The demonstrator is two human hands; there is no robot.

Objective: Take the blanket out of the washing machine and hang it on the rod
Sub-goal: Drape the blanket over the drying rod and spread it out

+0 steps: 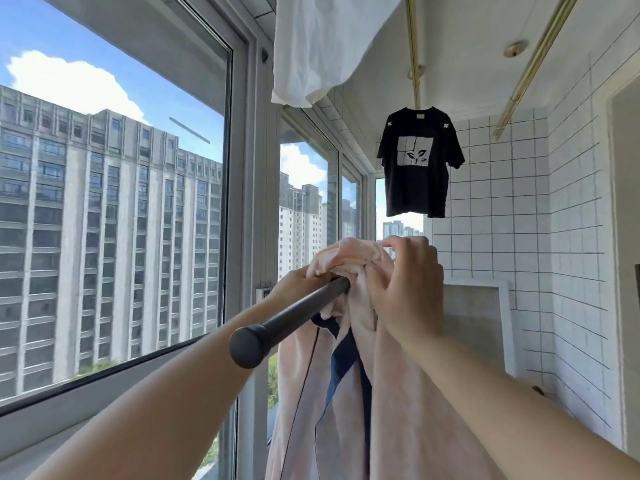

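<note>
a pale pink blanket with dark blue trim is draped over a dark rod that runs from the near foreground away toward the tiled end wall, its capped end closest to the camera. the cloth is bunched at the top over the rod and hangs down in long folds on both sides. the right hand is closed on the bunched fabric at the rod's right side, its fingers curled over the top fold. the left hand reaches along the rod's left side and is mostly hidden under the cloth, so how far its fingers are closed cannot be told. beyond, a black t-shirt hangs from a brass ceiling rail, and a white cloth hangs overhead beside the window.
</note>
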